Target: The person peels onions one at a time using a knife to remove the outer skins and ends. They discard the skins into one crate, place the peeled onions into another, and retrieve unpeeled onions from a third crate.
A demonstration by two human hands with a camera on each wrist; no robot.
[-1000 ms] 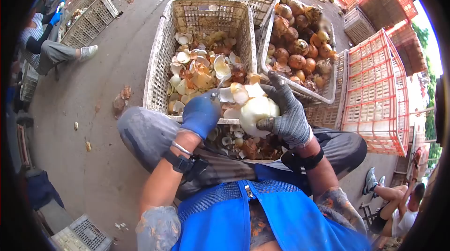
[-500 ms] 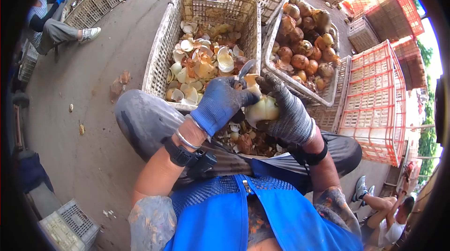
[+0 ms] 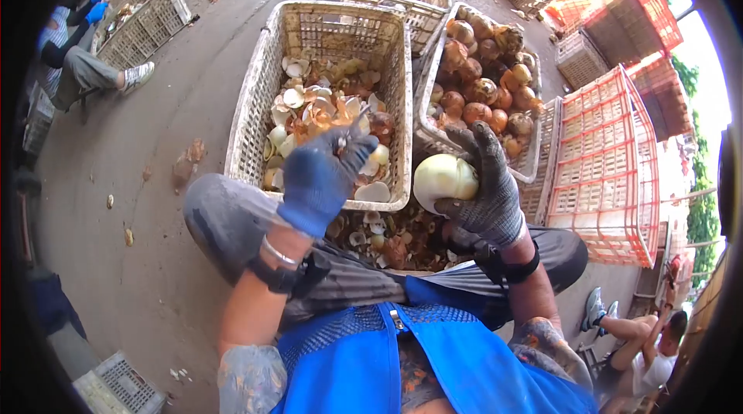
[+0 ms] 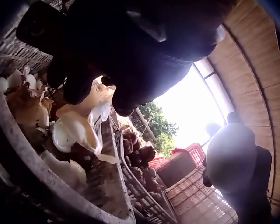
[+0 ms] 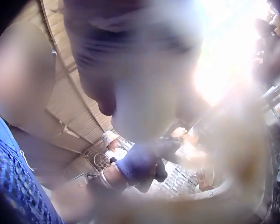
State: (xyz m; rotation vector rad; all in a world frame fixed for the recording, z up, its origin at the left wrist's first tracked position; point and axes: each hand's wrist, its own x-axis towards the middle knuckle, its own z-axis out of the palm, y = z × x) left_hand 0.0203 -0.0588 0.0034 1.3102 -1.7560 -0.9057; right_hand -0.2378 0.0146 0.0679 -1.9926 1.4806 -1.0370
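My right hand (image 3: 491, 193), in a dark grey knit glove, grips a pale, peeled onion (image 3: 443, 182) with thumb and fingers, just right of the peel crate. In the right wrist view the onion (image 5: 142, 109) is a large blur under the fingers. My left hand (image 3: 321, 178), in a blue glove with dirty fingertips, is over the near part of that crate. Its fingers are curled round a small knife (image 3: 361, 118), mostly hidden, its grey blade faint against the peels. Below this hand, in the left wrist view, lie loose onion skins (image 4: 74, 133).
A white slatted crate (image 3: 240, 131) of onion peels stands before my knees, more scraps (image 3: 395, 240) between my legs. Right of it sits a crate of unpeeled onions (image 3: 476, 112). Red-netted crates (image 3: 604, 166) rise farther right. Other people sit at far left and lower right.
Both hands met at the onion half a second ago, with the knife blade against its skin. Now the left hand has drawn away left over the peels, and the onion shows bare.
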